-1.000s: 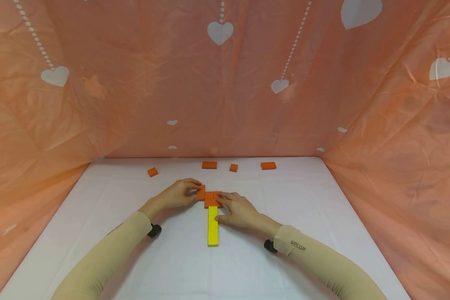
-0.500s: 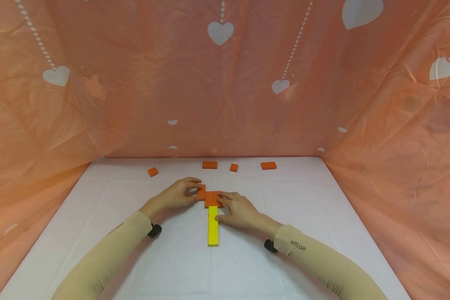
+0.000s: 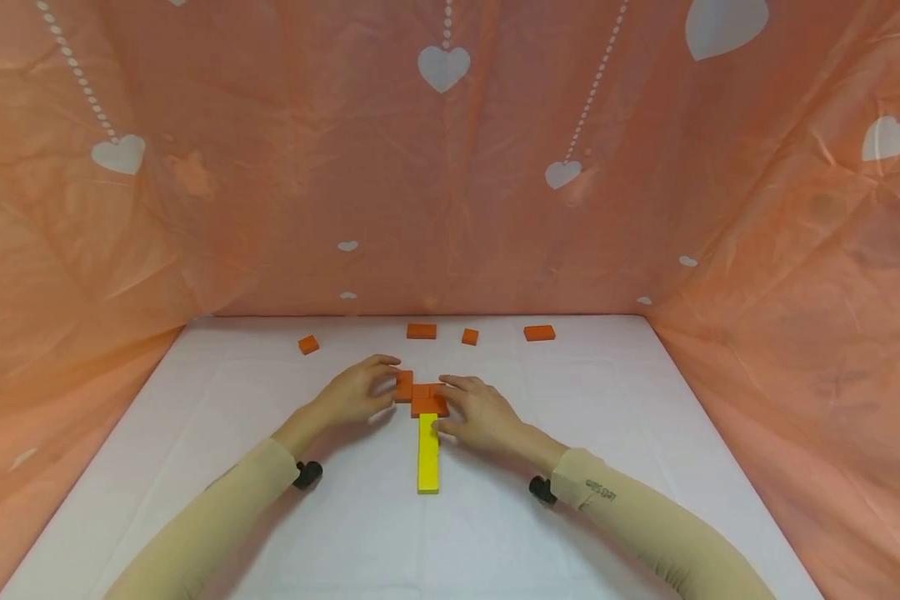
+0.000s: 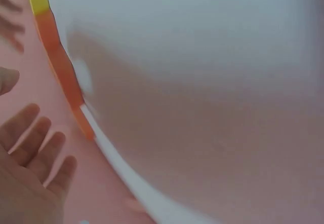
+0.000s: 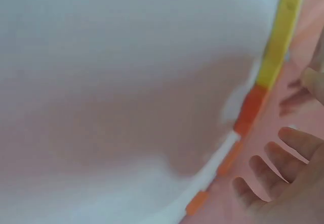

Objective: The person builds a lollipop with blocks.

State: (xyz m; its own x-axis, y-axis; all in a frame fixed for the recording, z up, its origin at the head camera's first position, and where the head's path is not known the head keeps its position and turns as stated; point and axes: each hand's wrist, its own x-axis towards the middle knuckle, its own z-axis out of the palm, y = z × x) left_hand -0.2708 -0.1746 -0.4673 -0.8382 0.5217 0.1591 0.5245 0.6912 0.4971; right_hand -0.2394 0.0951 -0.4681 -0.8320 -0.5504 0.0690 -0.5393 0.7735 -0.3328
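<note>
A yellow strip of wooden block (image 3: 428,462) lies lengthwise on the table. At its far end a flat orange block (image 3: 424,407) lies crosswise, with smaller orange pieces (image 3: 421,391) against its far side. Another orange block (image 3: 404,387) stands lengthwise at their left. Beside that one hovers my left hand (image 3: 354,393), fingers spread and holding nothing; the left wrist view shows its fingers (image 4: 31,133) apart from the blocks. My right hand (image 3: 486,418) hangs over the right side of the arrangement, partly covering it. Its fingers (image 5: 276,171) are spread and grip nothing.
Along the table's far edge lie a small orange block (image 3: 308,344), a longer orange block (image 3: 422,332), a second small block (image 3: 470,337) and a second long one (image 3: 540,332). Pink cloth (image 3: 450,208) walls the white table (image 3: 330,533) at the back and sides.
My left hand has let go of the left orange block and drawn slightly away. The right hand's fingers have lifted off the arrangement. The blocks keep their layout.
</note>
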